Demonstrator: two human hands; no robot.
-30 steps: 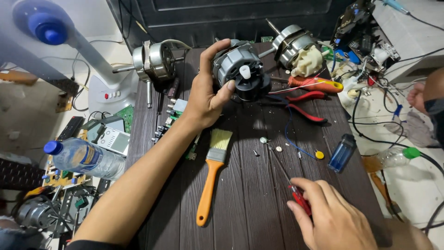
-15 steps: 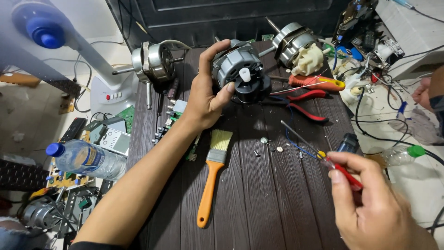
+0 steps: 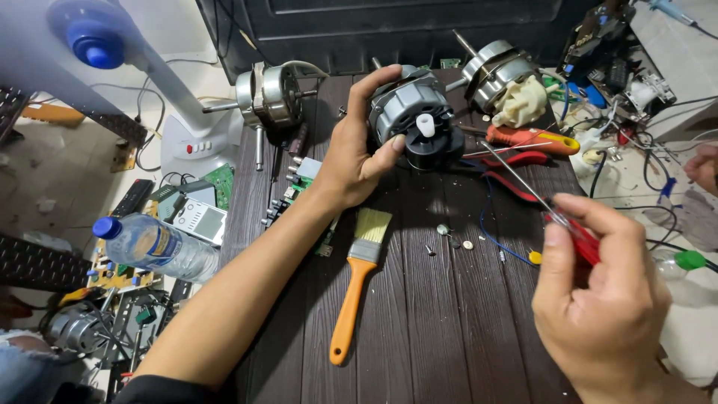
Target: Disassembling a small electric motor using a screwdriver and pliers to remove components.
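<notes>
A single head-worn camera looks steeply down and forward, close over a dark slatted table [image 3: 449,329] that fills the centre of the frame; the left hand [image 3: 351,161] reaches up mid-frame, the right hand [image 3: 598,307] looms large at lower right; floor clutter borders the left edge; no second view exists.

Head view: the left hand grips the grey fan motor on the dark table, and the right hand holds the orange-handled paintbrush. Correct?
Not quite. The head view shows the right hand holding a red-handled screwdriver; the orange-handled paintbrush lies untouched on the dark table. The left hand does grip the grey fan motor.
</notes>
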